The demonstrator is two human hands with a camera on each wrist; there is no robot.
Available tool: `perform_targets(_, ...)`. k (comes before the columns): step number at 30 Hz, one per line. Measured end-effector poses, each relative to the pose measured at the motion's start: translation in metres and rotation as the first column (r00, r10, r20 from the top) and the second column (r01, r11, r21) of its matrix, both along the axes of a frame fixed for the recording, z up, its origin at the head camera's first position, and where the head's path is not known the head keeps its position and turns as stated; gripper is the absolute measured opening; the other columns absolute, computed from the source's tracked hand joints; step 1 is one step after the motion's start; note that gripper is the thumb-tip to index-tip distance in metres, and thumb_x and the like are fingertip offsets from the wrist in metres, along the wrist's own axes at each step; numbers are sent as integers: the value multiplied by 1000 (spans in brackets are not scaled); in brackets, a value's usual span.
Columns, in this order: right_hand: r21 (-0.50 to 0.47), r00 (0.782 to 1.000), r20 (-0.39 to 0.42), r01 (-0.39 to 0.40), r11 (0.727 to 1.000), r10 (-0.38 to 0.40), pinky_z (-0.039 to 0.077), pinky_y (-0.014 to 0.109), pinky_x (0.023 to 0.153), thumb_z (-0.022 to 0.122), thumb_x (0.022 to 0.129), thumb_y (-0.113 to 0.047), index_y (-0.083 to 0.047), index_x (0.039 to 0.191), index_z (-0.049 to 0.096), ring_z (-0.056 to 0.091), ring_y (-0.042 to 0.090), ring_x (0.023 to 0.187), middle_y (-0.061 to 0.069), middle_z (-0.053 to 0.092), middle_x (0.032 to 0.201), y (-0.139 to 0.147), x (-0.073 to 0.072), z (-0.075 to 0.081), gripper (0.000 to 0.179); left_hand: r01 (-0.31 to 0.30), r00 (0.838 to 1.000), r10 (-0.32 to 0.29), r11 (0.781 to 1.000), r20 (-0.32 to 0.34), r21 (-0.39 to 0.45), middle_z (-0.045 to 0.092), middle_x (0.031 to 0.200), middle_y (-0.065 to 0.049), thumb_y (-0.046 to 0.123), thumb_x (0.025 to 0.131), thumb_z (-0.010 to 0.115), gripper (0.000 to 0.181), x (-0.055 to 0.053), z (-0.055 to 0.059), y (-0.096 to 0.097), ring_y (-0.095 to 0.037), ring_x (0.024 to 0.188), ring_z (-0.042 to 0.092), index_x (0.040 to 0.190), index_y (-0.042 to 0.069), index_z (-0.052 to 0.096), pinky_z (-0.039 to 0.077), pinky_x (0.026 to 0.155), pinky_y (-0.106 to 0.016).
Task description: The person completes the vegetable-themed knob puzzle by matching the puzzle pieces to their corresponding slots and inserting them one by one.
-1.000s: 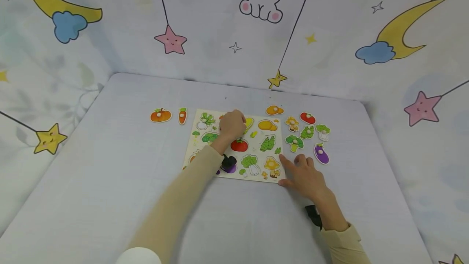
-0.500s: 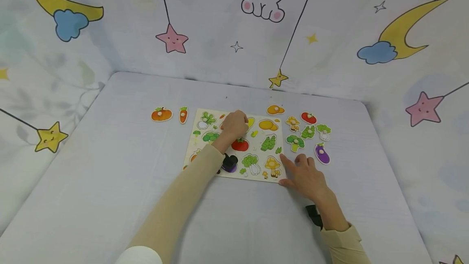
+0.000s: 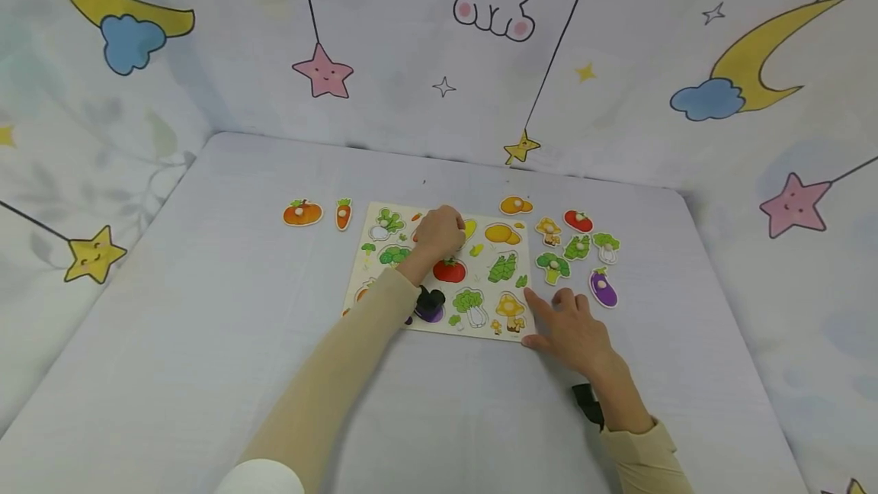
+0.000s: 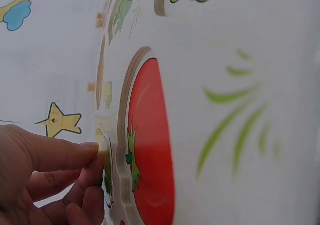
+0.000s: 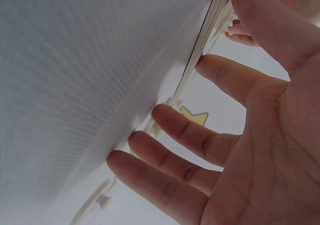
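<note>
Apparently seating corn (image 4: 107,176): left hand (image 3: 440,234) pinches it, board (image 3: 478,274) beneath; right hand (image 3: 569,332), unclenched, touches edge. Likely next: press home.

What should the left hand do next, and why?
Probably press the yellow-and-green piece gently into the board: the left hand pinches it at the board's face, whether it sits flush is hard to tell, and the right hand touches the board's edge.

Left arm (image 3: 334,372) stretched forward and slanted inward; left hand (image 3: 439,233) reached farther out than right, fingertips (image 4: 90,150) drawn together in pinch. Right arm (image 3: 620,395) angled in from right; right hand (image 3: 569,332) was spread, thumb and fingers apart, palm unfilled.
</note>
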State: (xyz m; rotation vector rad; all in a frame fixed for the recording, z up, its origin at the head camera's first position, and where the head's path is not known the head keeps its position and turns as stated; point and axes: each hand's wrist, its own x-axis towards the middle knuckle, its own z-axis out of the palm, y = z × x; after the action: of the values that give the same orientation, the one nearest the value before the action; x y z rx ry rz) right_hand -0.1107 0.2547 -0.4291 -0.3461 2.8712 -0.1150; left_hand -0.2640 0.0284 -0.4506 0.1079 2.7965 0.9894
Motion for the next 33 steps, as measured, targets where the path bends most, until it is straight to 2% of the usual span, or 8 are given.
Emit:
perform_targets(5, -12, 1000, 4, 3, 1000, -2, 51, 35, 57, 78, 80, -42, -20, 149, 43, 44, 35, 101, 22, 48, 120, -1, 1, -1, 80, 34, 999, -34, 999, -22, 15, 72, 102, -9, 14, 91, 60, 27, 5, 2, -8, -15, 56, 45, 116, 11, 69, 31, 43, -22)
perform_targets(9, -6, 1000, 9, 8, 1000, -8, 52, 36, 57, 78, 80, -43, -21, 149, 43, 44, 36, 102, 23, 48, 121, 0, 0, -3, 80, 32, 994, -27, 999, -103, 43, 72, 94, -9, 18, 91, 65, 29, 8, 12, -31, -14, 56, 52, 119, 11, 68, 34, 44, -21)
perform_targets(12, 2, 1000, 11, 10, 1000, -10, 52, 37, 57, 78, 80, -43, -21, 149, 42, 44, 37, 102, 23, 47, 121, 1, -1, -3, 80, -14, 986, 27, 997, -165, 79, 71, 90, -9, 18, 90, 67, 30, 7, 23, -60, -18, 63, 58, 119, 9, 69, 37, 49, -22)
perform_targets(15, 6, 1000, 9, 10, 1000, -10, 53, 37, 57, 78, 80, -43, -21, 149, 42, 44, 37, 102, 23, 47, 121, 2, -2, -3, 81, -106, 971, 126, 988, -203, 110, 69, 88, -11, 19, 89, 68, 31, 4, 30, -97, -22, 68, 59, 118, 8, 69, 38, 54, -25)
perform_targets(19, 3, 1000, 7, 2, 1000, -2, 53, 38, 57, 78, 80, -43, -20, 149, 42, 44, 37, 102, 23, 47, 121, 2, -2, -4, 81, -274, 929, 295, 954, -224, 118, 69, 90, -13, 18, 89, 68, 32, 2, 29, -151, -26, 73, 59, 119, 7, 68, 38, 57, -27)
perform_targets(24, 12, 1000, 3, 3, 1000, -3, 53, 38, 58, 77, 80, -44, -21, 149, 42, 44, 37, 103, 23, 47, 121, 3, -1, -3, 81, -418, 884, 427, 904, -189, 86, 69, 98, -20, 16, 88, 67, 35, 6, 14, -209, -32, 80, 62, 121, 4, 67, 41, 62, -31)
perform_targets(28, 6, 1000, -9, -7, 1000, 7, 53, 39, 58, 78, 80, -42, -20, 149, 43, 44, 37, 102, 23, 47, 120, 2, 0, -1, 80, -451, 884, 452, 892, -124, 38, 68, 105, -23, 19, 87, 67, 39, 10, 3, -235, -36, 86, 63, 123, 3, 66, 44, 64, -34)
perform_targets(33, -2, 1000, -15, -14, 1000, 14, 53, 38, 57, 78, 80, -42, -20, 148, 44, 45, 37, 101, 23, 48, 120, 1, 0, -1, 79, -459, 888, 459, 888, -35, 8, 68, 109, -23, 21, 88, 68, 38, 11, -1, -246, -38, 95, 62, 120, 1, 67, 44, 67, -33)
